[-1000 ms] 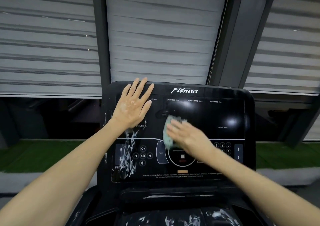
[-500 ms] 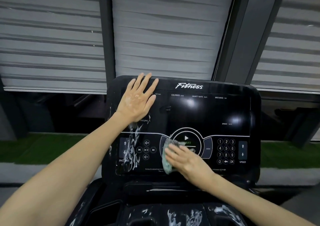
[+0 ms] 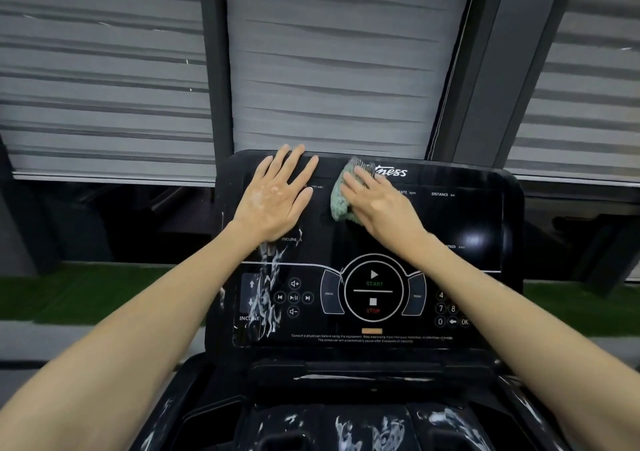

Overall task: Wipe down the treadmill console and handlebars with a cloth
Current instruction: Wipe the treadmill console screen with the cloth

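Observation:
The black treadmill console (image 3: 485, 222) fills the middle of the view, its glossy panel carrying a round start/stop dial and a number pad. My right hand (image 3: 379, 203) presses a pale green cloth (image 3: 341, 196) flat against the upper middle of the panel, over the brand lettering. My left hand (image 3: 273, 198) lies flat with fingers spread on the upper left corner, white foam specks on its back. White foam streaks (image 3: 268, 291) run down the panel's left side by the incline buttons. The handlebars are out of view.
Below the panel the dark lower tray (image 3: 367, 426) shows several white foam smears. Grey blinds (image 3: 346, 70) and dark window posts stand right behind the console. A green turf strip (image 3: 86, 291) lies beyond on both sides.
My right hand has carried the cloth from the round dial near the bottom of the panel up to its top edge. My left hand has stayed on the upper left corner.

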### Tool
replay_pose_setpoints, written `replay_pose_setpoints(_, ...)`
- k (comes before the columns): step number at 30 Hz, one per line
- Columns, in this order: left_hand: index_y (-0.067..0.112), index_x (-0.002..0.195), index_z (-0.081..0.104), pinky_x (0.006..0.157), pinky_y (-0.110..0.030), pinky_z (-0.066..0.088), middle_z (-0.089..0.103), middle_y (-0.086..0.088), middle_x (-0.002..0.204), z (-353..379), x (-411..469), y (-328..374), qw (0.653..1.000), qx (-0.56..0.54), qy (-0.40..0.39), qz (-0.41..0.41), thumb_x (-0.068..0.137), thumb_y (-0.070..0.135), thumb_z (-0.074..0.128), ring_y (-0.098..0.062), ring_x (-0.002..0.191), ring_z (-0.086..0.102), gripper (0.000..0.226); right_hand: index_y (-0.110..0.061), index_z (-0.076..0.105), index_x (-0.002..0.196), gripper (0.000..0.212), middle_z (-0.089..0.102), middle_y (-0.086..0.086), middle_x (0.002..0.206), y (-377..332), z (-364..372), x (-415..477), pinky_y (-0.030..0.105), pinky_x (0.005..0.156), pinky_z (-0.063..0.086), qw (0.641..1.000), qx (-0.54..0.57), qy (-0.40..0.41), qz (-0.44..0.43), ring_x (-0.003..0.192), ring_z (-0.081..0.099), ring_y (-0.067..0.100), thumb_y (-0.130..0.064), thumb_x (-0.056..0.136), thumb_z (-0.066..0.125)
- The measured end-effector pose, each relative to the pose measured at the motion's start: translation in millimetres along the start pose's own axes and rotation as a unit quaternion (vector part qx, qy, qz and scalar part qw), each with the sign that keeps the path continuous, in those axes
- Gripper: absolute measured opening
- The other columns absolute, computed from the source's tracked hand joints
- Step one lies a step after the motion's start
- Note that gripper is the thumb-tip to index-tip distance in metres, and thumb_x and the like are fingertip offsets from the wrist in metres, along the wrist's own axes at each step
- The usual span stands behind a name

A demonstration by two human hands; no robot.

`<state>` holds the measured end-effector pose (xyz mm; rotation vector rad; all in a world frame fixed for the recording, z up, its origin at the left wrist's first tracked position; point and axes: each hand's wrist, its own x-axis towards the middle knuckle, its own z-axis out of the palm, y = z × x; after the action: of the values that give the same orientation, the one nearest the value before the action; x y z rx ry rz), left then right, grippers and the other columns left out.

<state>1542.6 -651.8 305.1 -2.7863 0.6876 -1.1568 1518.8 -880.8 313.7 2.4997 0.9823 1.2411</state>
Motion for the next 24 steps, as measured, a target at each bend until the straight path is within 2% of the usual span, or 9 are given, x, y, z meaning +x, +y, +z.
replay_pose_setpoints(3,0.017,0.155,0.025,0.119,-0.046,0.018,0.026,-0.014,0.16,0.6,-0.5,0.0,1.0,-0.007,0.0,-0.002,0.104,0.041,0.017,-0.034,0.148,0.02,0.058,0.003,0.063,0.118,0.04,0.061,0.019,0.128,-8.5,9.1,-10.2,0.048,0.1,0.045,1.0,0.004,0.0,0.024,0.122,0.055,0.038,-0.013,0.088,0.043)
replay_pose_setpoints(4,0.017,0.155,0.025,0.119,-0.047,0.018,0.026,-0.014,0.16,0.7,-0.5,-0.2,1.0,-0.007,0.0,-0.002,0.104,0.042,0.017,-0.034,0.148,0.02,0.058,0.002,0.063,0.12,0.043,0.06,0.017,0.13,-15.2,14.6,-22.1,0.045,0.104,0.04,1.0,0.005,-0.014,0.014,0.124,0.053,0.036,-0.015,0.087,0.041)
replay_pose_setpoints(6,0.017,0.156,0.025,0.12,-0.047,0.018,0.026,-0.014,0.16,0.8,-0.4,-0.5,1.0,-0.006,0.0,-0.002,0.104,0.042,0.016,-0.034,0.148,0.02,0.058,-0.002,0.059,0.125,0.045,0.056,0.014,0.135,-35.0,26.3,-54.5,0.041,0.108,0.03,0.998,0.011,-0.058,-0.024,0.131,0.044,0.033,-0.016,0.084,0.046)
replay_pose_setpoints(8,0.017,0.156,0.025,0.12,-0.047,0.018,0.026,-0.014,0.16,1.2,-0.5,0.1,1.0,-0.004,0.0,-0.002,0.103,0.042,0.016,-0.034,0.148,0.02,0.059,-0.006,0.059,0.126,0.047,0.055,0.01,0.137,-59.9,36.2,-94.2,0.039,0.109,0.026,0.994,0.027,-0.083,-0.064,0.134,0.039,0.029,-0.012,0.082,0.046)
replay_pose_setpoints(13,0.017,0.156,0.025,0.12,-0.046,0.017,0.025,-0.013,0.161,-0.1,0.1,0.1,1.0,-0.004,-0.002,-0.003,0.103,0.042,0.015,-0.034,0.149,0.018,0.059,-0.016,0.061,0.129,0.046,0.052,0.0,0.141,-90.4,42.9,-156.0,0.037,0.115,0.023,0.977,0.055,-0.147,-0.144,0.136,0.041,0.02,-0.014,0.088,0.04)
replay_pose_setpoints(16,0.018,0.156,0.024,0.12,-0.046,0.018,0.025,-0.013,0.161,-0.9,0.1,-2.3,1.0,-0.003,-0.006,0.001,0.103,0.042,0.015,-0.033,0.149,0.018,0.059,-0.017,0.062,0.127,0.044,0.056,-0.001,0.138,-74.5,43.3,-143.3,0.035,0.113,0.025,0.974,0.031,-0.128,-0.185,0.132,0.047,0.019,-0.016,0.089,0.04)
replay_pose_setpoints(18,0.018,0.156,0.024,0.12,-0.046,0.019,0.024,-0.012,0.161,-0.4,0.0,-3.6,1.0,-0.002,-0.007,0.003,0.103,0.042,0.016,-0.033,0.149,0.018,0.058,-0.014,0.063,0.126,0.043,0.057,0.002,0.136,-59.4,42.0,-119.6,0.037,0.11,0.028,0.979,0.033,-0.102,-0.174,0.13,0.05,0.023,-0.011,0.085,0.048)
replay_pose_setpoints(21,0.017,0.156,0.025,0.12,-0.046,0.019,0.026,-0.013,0.16,-0.9,0.1,-2.4,1.0,-0.006,-0.009,0.002,0.103,0.041,0.017,-0.033,0.149,0.019,0.058,-0.006,0.067,0.116,0.046,0.063,0.011,0.128,-34.5,25.2,-64.5,0.041,0.099,0.042,0.993,0.035,-0.056,-0.093,0.123,0.055,0.03,-0.012,0.072,0.08)
replay_pose_setpoints(24,0.017,0.156,0.025,0.12,-0.046,0.018,0.026,-0.013,0.16,-2.1,-0.3,-0.9,1.0,-0.009,-0.012,0.0,0.103,0.042,0.016,-0.033,0.149,0.019,0.059,0.001,0.066,0.114,0.049,0.064,0.017,0.123,-13.9,5.6,-19.9,0.046,0.089,0.052,0.999,0.029,-0.032,-0.028,0.117,0.059,0.037,-0.011,0.07,0.082)
